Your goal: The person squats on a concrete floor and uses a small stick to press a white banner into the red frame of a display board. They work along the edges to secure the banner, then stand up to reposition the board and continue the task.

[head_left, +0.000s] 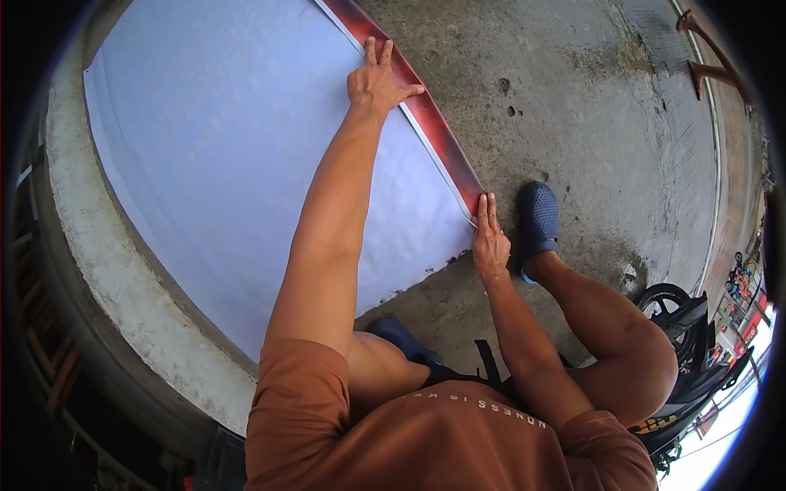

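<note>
A large white sheet (246, 147), which looks like a tarpaulin, lies spread out in front of me. Along its right edge runs a glossy red strip (442, 135) with a thin white border on its inner side; it looks like the sheet's edge folded over. My left hand (375, 83) presses on this strip partway up, fingers spread and thumb out to the right. At the strip's near end, by the sheet's corner, my right hand (491, 245) rests with two fingers stretched forward. Its thumb and other fingers are mostly hidden.
Grey concrete floor (589, 123) extends to the right. A raised pale concrete ledge (90, 221) curves along the left. My feet in blue clogs (539, 217) are near the sheet's right corner and lower edge. A parked motorcycle (679, 327) stands at lower right, brown wooden legs (708, 65) at upper right.
</note>
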Tool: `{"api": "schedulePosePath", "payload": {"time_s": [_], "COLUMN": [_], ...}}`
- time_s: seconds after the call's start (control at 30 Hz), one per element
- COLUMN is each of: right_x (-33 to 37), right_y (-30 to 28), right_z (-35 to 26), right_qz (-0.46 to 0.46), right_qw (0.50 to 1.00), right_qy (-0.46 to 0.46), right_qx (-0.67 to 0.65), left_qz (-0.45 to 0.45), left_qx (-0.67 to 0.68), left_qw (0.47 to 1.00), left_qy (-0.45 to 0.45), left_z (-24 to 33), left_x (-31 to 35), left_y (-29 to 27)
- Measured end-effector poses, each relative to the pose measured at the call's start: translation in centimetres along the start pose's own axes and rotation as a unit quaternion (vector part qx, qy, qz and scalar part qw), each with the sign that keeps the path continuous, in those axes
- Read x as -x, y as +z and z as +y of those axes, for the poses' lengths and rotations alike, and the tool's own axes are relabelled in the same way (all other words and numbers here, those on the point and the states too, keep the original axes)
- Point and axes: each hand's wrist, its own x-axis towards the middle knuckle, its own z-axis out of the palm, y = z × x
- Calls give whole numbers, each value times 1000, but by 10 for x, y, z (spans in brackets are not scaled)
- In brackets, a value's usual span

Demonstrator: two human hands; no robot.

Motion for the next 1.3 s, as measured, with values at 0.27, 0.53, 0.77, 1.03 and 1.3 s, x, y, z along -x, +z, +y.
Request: {"api": "schedulePosePath", "payload": {"time_s": [0.27, 0.53, 0.77, 1.03, 1.3], "right_x": [0, 22, 12, 0, -12], "right_y": [-1, -4, -1, -5, -19], "right_z": [18, 39, 49, 59, 48], "right_qz": [20, 42, 177, 127, 68], "right_qw": [998, 997, 967, 947, 936], "right_qy": [-10, 22, 124, 200, 279], "right_qx": [56, 55, -137, -216, -203], "left_qz": [-10, -22, 34, 32, 157], "left_qx": [-2, 119, 100, 132, 180], "left_qw": [1000, 992, 994, 990, 971], "left_qy": [-10, -24, -10, -24, 8], "left_z": [5, 13, 11, 16, 45], "left_x": [-2, 8, -2, 2, 34], "left_y": [6, -3, 14, 15, 42]}}
